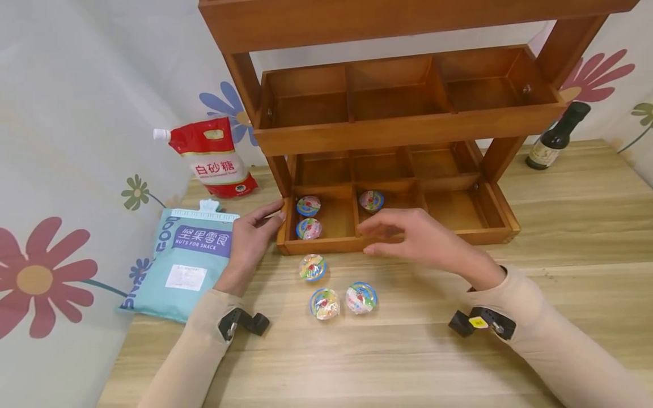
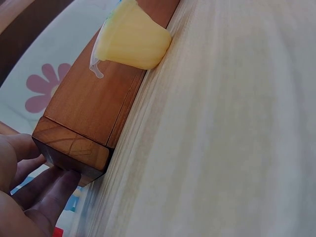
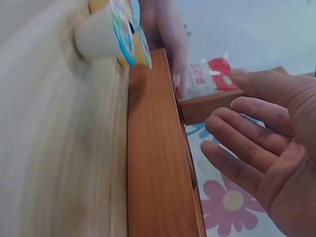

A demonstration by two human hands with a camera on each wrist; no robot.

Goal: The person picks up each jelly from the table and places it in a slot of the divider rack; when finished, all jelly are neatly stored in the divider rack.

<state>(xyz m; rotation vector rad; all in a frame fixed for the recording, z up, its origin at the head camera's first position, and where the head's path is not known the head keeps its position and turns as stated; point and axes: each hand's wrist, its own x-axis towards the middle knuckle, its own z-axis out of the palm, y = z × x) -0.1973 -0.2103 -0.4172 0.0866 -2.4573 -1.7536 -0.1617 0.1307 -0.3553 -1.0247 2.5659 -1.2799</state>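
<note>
My left hand [image 1: 249, 242] touches the left end of the wooden shelf's bottom tier [image 1: 326, 246], with its fingertips at the corner in the left wrist view. Over the front rim of the middle compartment hovers my right hand [image 1: 415, 239], its fingers spread and loosely bent, holding nothing. Just behind it, a jelly cup [image 1: 371, 200] sits in that compartment. Two more jelly cups [image 1: 309, 229] stand one behind the other in the left compartment. On the table before the shelf are three jelly cups: one near the rim [image 1: 313, 267], two nearer me [image 1: 324, 304] [image 1: 361, 297].
A teal nut snack bag [image 1: 178, 272] lies to the left, with a red and white sugar pouch [image 1: 216, 161] behind it. At the back right stands a dark bottle [image 1: 553, 139]. The shelf's upper tier [image 1: 408, 122] overhangs the back of the bottom compartments.
</note>
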